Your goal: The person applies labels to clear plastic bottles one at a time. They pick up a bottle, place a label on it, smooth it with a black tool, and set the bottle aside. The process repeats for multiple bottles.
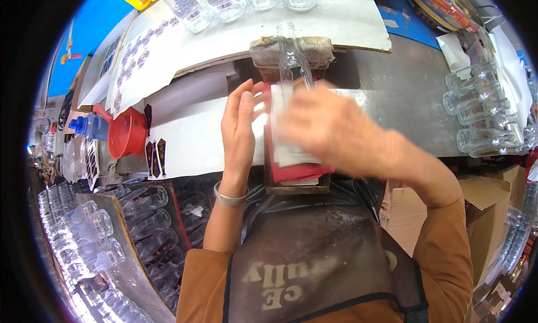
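A clear glass bottle lies with its neck on a folded greyish cloth, pointing away from me. Its body runs down over a narrow wooden tray lined with pink-red cloth and a white pad. My left hand is raised just left of the tray, fingers apart and holding nothing. Across the lower part of the bottle passes my right hand, smeared by motion. Its fingers are unclear, so I cannot tell whether it grips anything.
Labelled clear bottles stand on the white board at the back. A sheet of dark decals, a red bowl and a blue-capped container are at left. More bottles lie at right and in racks lower left.
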Demonstrator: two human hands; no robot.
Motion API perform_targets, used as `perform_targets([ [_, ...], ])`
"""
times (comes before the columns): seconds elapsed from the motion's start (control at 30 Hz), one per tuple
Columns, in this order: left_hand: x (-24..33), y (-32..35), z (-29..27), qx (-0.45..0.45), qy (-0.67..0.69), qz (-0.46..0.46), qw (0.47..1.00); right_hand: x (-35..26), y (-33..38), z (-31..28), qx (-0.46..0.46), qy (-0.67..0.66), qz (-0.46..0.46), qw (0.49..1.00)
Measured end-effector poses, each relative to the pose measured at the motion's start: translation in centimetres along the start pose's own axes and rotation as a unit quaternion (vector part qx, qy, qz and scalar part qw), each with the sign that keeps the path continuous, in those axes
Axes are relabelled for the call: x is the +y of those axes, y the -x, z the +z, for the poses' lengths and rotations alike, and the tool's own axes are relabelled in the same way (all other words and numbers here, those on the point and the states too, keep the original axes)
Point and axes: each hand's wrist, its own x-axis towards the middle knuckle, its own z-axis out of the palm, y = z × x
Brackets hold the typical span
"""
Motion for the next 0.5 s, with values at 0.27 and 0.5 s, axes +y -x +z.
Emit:
perform_targets([
  [0.27, -0.4, 2.4, -0.4, -0.073, -0.027, 0.075, 0.994, 6.2, -0.4, -1.1, 0.21, -0.003, 0.138, 0.968],
  [0.5, -0.5, 5.2, 1.1, -0.113, -0.365, 0.246, 0.891, -2.3, 8.0, -0.8, 0.015, -0.368, 0.196, 0.909],
])
